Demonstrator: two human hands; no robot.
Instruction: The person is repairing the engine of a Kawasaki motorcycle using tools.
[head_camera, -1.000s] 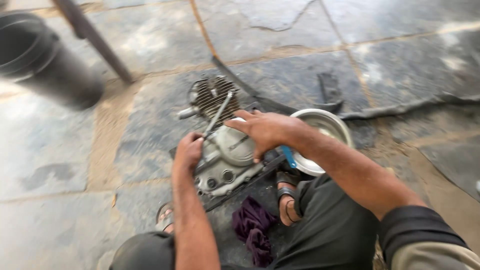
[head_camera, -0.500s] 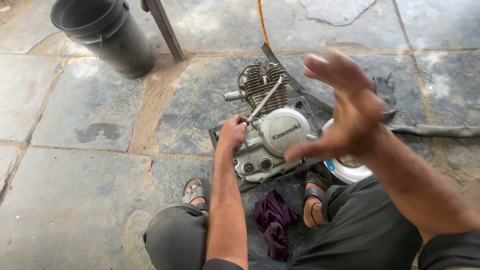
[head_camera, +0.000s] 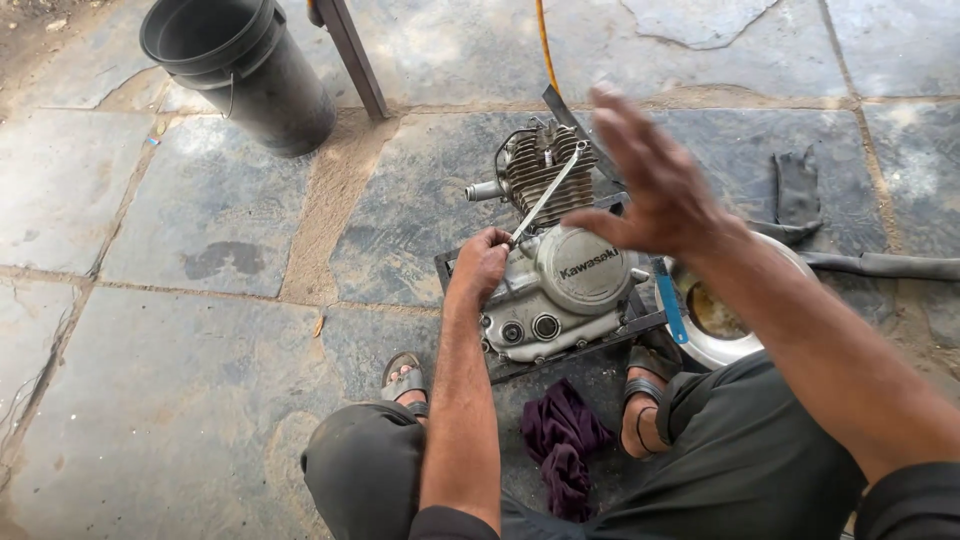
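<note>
A grey motorcycle engine (head_camera: 560, 285) with a finned cylinder rests on a dark metal frame on the stone floor between my feet. My left hand (head_camera: 482, 262) is shut on the lower end of a long metal spanner (head_camera: 548, 193) that leans up across the fins. My right hand (head_camera: 655, 185) hovers above the engine with its fingers spread and nothing in it.
A black bucket (head_camera: 245, 70) stands at the far left beside a slanted metal leg (head_camera: 352, 55). A steel bowl (head_camera: 735, 325) with a blue-handled tool (head_camera: 670, 305) sits right of the engine. A purple rag (head_camera: 562, 445) lies between my sandalled feet. Black rubber strips (head_camera: 800, 190) lie at the right.
My right hand has lifted off the engine cover and now hovers open above it. The view has shifted, bringing the bucket nearer. My left hand keeps hold of the spanner.
</note>
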